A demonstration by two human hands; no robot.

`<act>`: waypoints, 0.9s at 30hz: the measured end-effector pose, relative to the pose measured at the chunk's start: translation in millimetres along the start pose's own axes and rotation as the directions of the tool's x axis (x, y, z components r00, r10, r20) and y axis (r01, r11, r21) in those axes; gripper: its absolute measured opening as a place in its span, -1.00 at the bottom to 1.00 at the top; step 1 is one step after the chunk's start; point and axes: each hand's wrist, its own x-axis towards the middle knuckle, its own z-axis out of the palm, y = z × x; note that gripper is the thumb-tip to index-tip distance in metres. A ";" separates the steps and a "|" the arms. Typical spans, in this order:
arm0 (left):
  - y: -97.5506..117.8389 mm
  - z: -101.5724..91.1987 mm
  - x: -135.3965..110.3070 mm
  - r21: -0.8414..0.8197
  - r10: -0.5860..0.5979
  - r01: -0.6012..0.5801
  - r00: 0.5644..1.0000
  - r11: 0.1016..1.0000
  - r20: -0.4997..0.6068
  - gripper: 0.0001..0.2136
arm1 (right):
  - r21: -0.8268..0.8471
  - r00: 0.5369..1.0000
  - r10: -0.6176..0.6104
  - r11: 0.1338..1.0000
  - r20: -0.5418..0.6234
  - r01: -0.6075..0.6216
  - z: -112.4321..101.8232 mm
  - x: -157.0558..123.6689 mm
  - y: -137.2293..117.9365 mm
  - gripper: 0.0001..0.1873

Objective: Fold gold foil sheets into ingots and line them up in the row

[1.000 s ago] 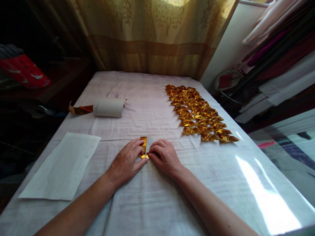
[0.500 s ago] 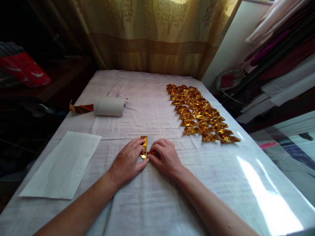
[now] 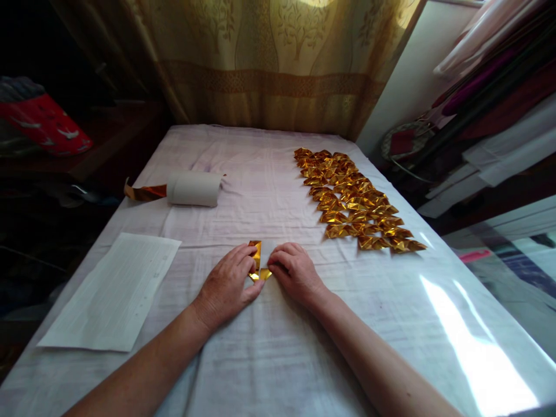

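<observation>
Opening out by the right hand [image 3: 296, 271], a flap [image 3: 265, 274] at the lower right of the foil [image 3: 256, 244] now shows as a gold wedge, where half a second ago only a thin strip showed; that suggests the fold on this side is spread rather than pressed flat. Both arms [image 3: 160, 347] slant in from the near side of the table [image 3: 260, 370], and the hands come close together over its middle, well in from the left and right edges, where the foil lies. The left hand [image 3: 230, 279] is palm down, fingers curled onto the foil's left part and holding it against the table, thumb stretched toward its bottom. The right hand has drawn slightly outward, its grip narrow, thumb and fingertips seeming to pinch the flap's outer end. Level with the hands, a sheet [image 3: 110, 295] lies by the left edge. Farther off, a tube [image 3: 195, 190] rests near that edge, and rows of gold shapes [image 3: 347, 202] run along the right edge.
</observation>
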 end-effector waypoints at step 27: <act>-18.8 -21.6 7.4 0.178 0.280 -0.277 0.960 0.944 0.008 -0.84 | -0.042 0.981 0.111 0.992 -0.158 -0.118 0.7 -6.3 17.3 -0.46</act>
